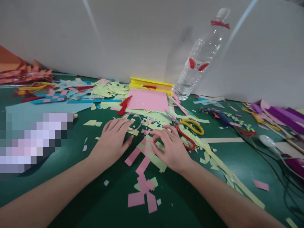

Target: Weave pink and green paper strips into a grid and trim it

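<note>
The L hand (114, 139) is laid palm down on the green desk (78, 196), just left of a mat of pink & pale-green paper strips (145, 151). Its grip is spread wide, fingers straight & flat; nothing is held. Its fingertips are set at the edge of a thin wire ring (139, 122).

The R hand (171, 148) is placed on the right side of the paper strips, fingers bent, tips pressed onto the paper. Its grip is half curled; whether a strip is pinched betw. thumb & forefinger cannot be told.

The paper strips are crossed over each other betw. both hands, w/ loose ends trailed toward the near edge. Scissors (188, 131) w/ one yellow & one red handle are seen just beyond the R hand.

A pink sheet (148, 99) is laid farther back, w/ a red tassel (123, 106) at its left edge & a yellow stack (152, 84) behind it by the wall. A clear bottle (201, 60) is stood right of that stack.
</note>
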`<state>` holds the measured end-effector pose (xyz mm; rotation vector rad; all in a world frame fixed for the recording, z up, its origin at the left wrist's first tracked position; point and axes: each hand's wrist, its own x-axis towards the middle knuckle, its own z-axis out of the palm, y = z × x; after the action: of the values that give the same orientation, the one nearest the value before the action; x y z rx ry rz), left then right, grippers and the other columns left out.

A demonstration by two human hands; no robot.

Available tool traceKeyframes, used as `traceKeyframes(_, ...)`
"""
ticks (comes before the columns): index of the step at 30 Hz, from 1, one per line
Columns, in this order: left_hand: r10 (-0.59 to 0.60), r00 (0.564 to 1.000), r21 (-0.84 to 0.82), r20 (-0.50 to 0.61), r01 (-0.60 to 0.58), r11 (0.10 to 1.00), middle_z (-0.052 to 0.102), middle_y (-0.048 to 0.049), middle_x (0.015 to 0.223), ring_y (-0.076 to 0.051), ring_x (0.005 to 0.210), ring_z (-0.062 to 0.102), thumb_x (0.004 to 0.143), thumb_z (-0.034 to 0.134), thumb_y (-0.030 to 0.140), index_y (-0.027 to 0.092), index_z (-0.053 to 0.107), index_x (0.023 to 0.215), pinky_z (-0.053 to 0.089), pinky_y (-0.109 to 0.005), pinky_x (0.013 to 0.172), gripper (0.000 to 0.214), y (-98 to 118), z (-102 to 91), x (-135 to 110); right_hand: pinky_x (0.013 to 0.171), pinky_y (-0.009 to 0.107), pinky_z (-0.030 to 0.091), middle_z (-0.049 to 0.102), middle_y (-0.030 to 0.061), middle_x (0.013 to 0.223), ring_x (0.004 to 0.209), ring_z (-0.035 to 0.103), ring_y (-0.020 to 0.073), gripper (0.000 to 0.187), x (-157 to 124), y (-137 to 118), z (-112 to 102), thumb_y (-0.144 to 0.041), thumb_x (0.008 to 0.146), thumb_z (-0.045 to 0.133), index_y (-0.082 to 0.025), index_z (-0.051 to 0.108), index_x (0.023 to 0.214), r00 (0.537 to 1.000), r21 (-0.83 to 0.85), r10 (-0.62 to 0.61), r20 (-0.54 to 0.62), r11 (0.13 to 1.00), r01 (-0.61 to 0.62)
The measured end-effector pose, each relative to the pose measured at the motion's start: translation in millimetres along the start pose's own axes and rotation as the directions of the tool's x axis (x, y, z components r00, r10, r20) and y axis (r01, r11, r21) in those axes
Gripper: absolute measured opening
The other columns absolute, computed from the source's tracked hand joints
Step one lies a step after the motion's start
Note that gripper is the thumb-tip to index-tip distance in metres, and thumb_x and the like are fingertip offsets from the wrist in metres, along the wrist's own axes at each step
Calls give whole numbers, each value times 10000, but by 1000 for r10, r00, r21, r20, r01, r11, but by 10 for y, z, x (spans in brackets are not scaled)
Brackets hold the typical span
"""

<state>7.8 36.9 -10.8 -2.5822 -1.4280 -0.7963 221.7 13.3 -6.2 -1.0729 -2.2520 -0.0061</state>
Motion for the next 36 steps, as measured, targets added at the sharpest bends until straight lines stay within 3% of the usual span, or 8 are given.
traceKeyframes(4,134,987,-92,86,-126,988,559,-107,1258,-257,1205,468,903,356,167,181,479,1260,401,-483,984,379,53,20,-30,968,437,351,699,52,820,844,621,198,279,3,33,-6,-167,867,466,-157,480,1145,1000,-181,-13,-1,983,13)
traceKeyframes(8,293,934,-193,206,-255,947,537,-62,1317,-201,1250,440,931,322,144,217,478,1272,371,-443,1027,382,48,39,-43,945,424,377,702,37,736,791,630,189,265,15,75,-37,-162,869,465,-165,504,1131,993,-252,-95,-69,965,75)
traceKeyframes(13,321,909,-234,266,-262,936,543,-47,1318,-187,1255,446,941,331,154,238,506,1246,317,-466,1066,361,38,52,-37,970,431,387,705,59,730,755,651,174,222,14,85,-51,-175,886,441,-131,560,1068,987,-254,-160,14,954,159)
traceKeyframes(22,345,906,-255,246,-283,925,612,-54,1154,-207,1129,516,909,440,199,214,599,1067,331,-455,1037,224,55,18,-22,1030,422,371,718,73,808,836,666,168,235,2,97,-35,-218,910,441,-107,566,1075,989,-176,-139,47,974,145)
traceKeyframes(30,388,903,-283,184,-330,901,596,-73,1069,-216,1076,509,920,417,195,186,609,990,405,-416,944,204,57,25,-36,977,387,448,702,82,1015,954,649,175,272,1,116,-23,-248,913,428,-133,548,1129,980,-88,-126,154,986,140)
traceKeyframes(34,432,887,-307,163,-371,876,617,-68,1080,-201,1075,518,932,407,190,184,608,1004,390,-411,978,214,70,21,-33,1040,401,386,656,91,1140,1061,606,175,303,9,120,-23,-242,920,414,-134,511,1186,969,-30,-117,218,992,126)
traceKeyframes(36,449,877,-322,168,-382,866,632,-57,1091,-192,1080,525,934,408,185,186,613,1024,376,-407,1004,224,72,19,-31,1068,411,345,655,79,1147,1081,596,167,300,8,125,-29,-221,924,407,-146,489,1203,977,0,-102,186,995,103)
